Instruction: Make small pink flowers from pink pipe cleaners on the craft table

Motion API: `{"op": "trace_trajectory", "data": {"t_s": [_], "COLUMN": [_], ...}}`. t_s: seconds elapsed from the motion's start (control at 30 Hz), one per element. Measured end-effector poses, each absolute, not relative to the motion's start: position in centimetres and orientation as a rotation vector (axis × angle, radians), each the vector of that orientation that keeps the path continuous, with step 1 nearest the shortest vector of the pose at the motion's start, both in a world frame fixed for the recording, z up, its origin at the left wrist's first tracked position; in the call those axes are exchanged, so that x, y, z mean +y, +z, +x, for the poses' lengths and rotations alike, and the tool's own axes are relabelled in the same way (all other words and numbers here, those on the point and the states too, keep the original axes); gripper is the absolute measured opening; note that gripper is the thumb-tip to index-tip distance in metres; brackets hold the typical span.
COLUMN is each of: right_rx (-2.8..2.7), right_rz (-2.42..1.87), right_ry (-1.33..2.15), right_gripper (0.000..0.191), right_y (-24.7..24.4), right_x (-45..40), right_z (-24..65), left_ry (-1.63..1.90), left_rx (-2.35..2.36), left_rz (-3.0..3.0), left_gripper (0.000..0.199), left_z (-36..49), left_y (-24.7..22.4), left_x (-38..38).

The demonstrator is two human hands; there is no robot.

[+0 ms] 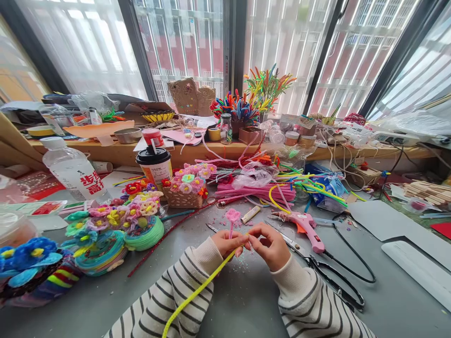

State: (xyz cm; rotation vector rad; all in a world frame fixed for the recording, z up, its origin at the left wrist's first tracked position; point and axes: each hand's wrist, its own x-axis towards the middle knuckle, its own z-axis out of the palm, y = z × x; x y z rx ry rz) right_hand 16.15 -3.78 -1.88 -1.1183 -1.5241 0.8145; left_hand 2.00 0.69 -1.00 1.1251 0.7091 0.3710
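A pink pipe-cleaner flower (233, 216) stands up on its stem from my left hand (229, 242), whose fingers are pinched together. The tip of a yellow pipe cleaner (197, 292) is between my two hands, and its long tail runs down over my left sleeve. My right hand (268, 246) is closed in a pinch at that yellow tip, touching the left fingertips. The exact grip of the fingers is partly hidden. Just beyond the hands lies a lighter (251, 214). Scissors (326, 277) and a pink glue gun (306, 229) lie to the right.
Finished pipe-cleaner flowers in baskets (143, 234) crowd the left. A woven box of pink flowers (185, 197), a coffee cup (155, 164) and a water bottle (72, 169) stand behind. Bundled pink pipe cleaners (255, 193) lie at the back; grey card (398, 230) is at right.
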Motion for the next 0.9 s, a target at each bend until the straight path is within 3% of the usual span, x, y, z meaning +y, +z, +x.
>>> {"op": "trace_trajectory", "data": {"t_s": [0.27,0.9], "right_rx": [-1.189,-0.991], "right_rz": [-0.802,-0.791], "right_ry": [1.497,1.833], "right_gripper": [0.018,0.022], "right_y": [-3.3,-3.1], "right_x": [-2.5,-2.6], "right_z": [16.3,16.4], "left_ry": [0.353,0.302], "left_rx": [0.718,0.691], "left_rz": [1.094,1.125], "left_gripper": [0.032,0.024], "left_z": [2.2,1.9], "left_y": [-0.8,-0.5], "left_x": [0.5,0.3]}}
